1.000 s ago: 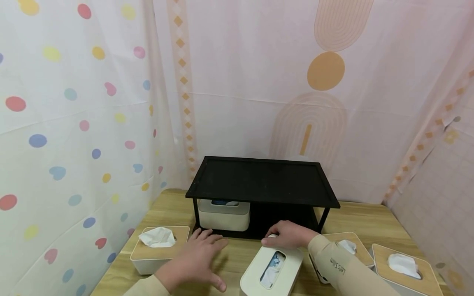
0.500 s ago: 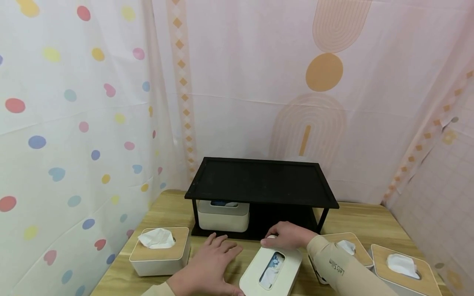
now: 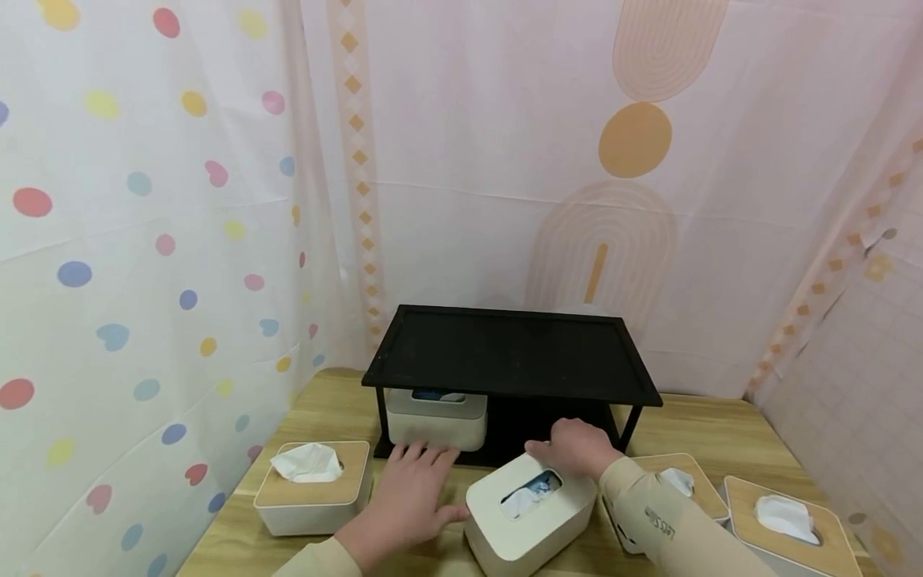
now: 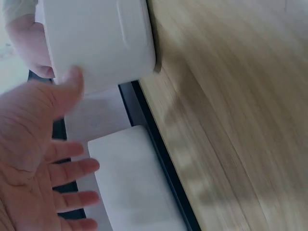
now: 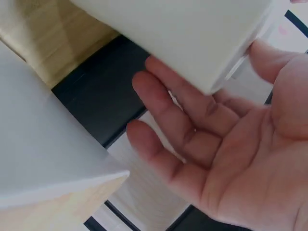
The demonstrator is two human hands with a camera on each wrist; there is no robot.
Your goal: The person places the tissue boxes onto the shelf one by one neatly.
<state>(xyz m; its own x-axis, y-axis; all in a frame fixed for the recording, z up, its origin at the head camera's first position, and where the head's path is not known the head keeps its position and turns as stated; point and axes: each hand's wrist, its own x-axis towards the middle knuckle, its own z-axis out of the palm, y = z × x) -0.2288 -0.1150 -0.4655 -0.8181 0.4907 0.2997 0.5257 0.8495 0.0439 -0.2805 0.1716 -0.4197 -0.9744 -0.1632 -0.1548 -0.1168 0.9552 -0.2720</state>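
Note:
A cream tissue box (image 3: 497,530) with an oval slot, tissue showing inside, stands at an angle on the wooden table in the head view. At its far right corner my right hand (image 3: 577,449) grips it, thumb at the top edge and fingers around the corner in the right wrist view. My left hand (image 3: 404,497) is at the box's left side, its thumb right at the wall. The left fingers spread nearly straight toward the shelf in the left wrist view. A second cream tissue box (image 3: 436,425) sits on the lower shelf, just beyond those fingertips.
A black two-tier shelf (image 3: 505,353) stands at the back. One wood-topped tissue box (image 3: 315,509) is on the left. On the right are two more, a nearer tissue box (image 3: 652,465) partly behind my right sleeve and an outer tissue box (image 3: 829,529). Patterned curtains (image 3: 461,144) surround the table.
The cream tissue box has turned clockwise, and its near end has swung left. My right hand has moved slightly right and away with its corner. My left hand has come right to the box's side.

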